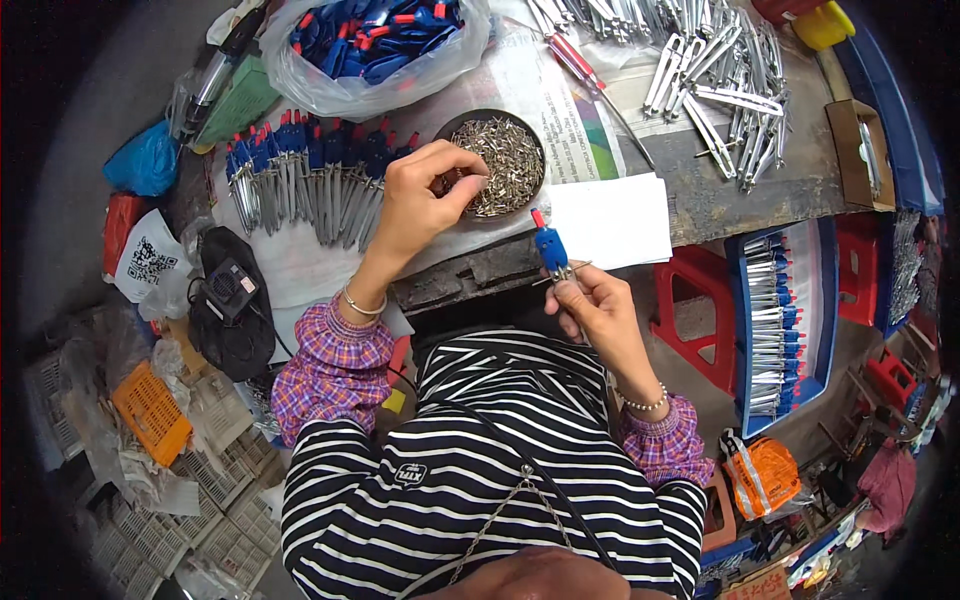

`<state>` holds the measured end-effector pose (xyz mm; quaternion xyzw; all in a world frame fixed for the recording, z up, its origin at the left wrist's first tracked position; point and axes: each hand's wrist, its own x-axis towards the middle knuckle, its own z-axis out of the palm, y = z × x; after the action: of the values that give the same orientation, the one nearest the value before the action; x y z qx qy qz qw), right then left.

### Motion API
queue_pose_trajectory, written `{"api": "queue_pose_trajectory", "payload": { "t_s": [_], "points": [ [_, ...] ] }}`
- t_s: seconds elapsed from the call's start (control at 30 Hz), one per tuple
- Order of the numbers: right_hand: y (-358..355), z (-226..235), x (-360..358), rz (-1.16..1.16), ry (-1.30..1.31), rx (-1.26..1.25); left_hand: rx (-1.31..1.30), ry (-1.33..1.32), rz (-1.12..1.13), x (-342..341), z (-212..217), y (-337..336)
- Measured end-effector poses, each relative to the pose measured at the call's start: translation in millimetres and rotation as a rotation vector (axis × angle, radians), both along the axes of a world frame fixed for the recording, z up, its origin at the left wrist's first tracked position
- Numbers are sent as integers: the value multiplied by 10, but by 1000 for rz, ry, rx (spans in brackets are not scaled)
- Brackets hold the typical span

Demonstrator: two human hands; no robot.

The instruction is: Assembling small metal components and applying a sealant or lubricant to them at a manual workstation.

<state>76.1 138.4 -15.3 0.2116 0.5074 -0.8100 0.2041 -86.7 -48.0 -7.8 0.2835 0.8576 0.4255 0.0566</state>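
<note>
Where the left hand (432, 190) hangs: at the left side of the round dark bowl (542, 160), partly in front of its rim; fingers curled, thumb and forefinger tips brought close together. Cannot tell whether anything is pinched between them.
Bowl contents: heap of small metal pins (505, 165).
Right hand (600, 312): thumb and fingers closed on the metal lower end of a blue-handled piece (550, 245); a thin metal rod juts sideways near the grip.
Held piece: nearly upright in view, red tip uppermost, just off the table edge and in front of the lap; white paper (620, 222) lies beyond it.
Table, left: blue-handled assemblies (300, 170) laid side by side in a row, red tips away from the person, metal ends nearer.
Behind the row: clear plastic bag (300, 85), mouth open, filled with blue handles (375, 45).
Table, right: loose pile of metal arms (730, 95); red-handled screwdriver (590, 80) beside it, shaft slanting toward the person.
Right of the person: blue tray (828, 310) of similar assemblies in a stacked column, next to a red stool (700, 315).
Far right: open cardboard box (850, 125) near the pile.
Sleeves: purple checked cuffs (335, 365), a bracelet on each wrist.
</note>
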Motion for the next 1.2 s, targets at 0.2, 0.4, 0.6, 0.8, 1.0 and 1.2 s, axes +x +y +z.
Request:
{"api": "queue_pose_trajectory", "payload": {
  "t_s": [0.2, 0.4, 0.6, 0.8, 1.0, 1.2],
  "points": [
    [-26, -27, -14, 6, 10, 42, 256, -276, -7, 131, 136, 64],
    [-101, 22, -15, 2, 104, 160, 150, -12, -161, 409, 251, 185],
    [-108, 61, 1, -8, 180, 284, 153, 89, -161, 472, 243, 258],
    [-123, 79, 8, -12, 191, 309, 121, 113, -172, 498, 273, 268],
    [-141, 92, 18, -4, 222, 349, 77, 126, -176, 523, 274, 271],
    [-152, 113, 16, 5, 242, 377, 115, 138, -156, 528, 243, 259]
  ]
}}
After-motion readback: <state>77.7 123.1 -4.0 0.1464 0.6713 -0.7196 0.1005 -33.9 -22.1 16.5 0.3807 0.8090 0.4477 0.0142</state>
